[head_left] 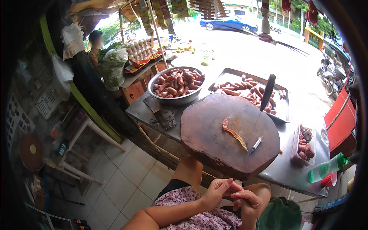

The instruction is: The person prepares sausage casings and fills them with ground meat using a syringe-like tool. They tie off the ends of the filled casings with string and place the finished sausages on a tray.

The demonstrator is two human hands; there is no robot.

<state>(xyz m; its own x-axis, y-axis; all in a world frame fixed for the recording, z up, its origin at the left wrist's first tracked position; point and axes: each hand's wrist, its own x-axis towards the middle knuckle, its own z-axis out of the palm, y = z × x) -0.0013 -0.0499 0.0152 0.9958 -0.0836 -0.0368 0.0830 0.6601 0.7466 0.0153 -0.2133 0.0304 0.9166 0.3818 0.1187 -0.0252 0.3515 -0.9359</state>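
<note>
Over my lap, my left hand and my right hand are close together, fingers pinched on a thin pale thread that loops between them. Just beyond them is a thick round wooden chopping block. On it lie a shrivelled strip of casing with a meaty end and a small syringe. A dark-handled knife slants up at the block's far right. Past the block, a metal basin is heaped with sausages, and a metal tray carries more links.
A cleaver and grey cloth lie left of the block on the metal table. At right stand a tub of ground meat, a green bottle and a red cup. Egg trays and a person are far left.
</note>
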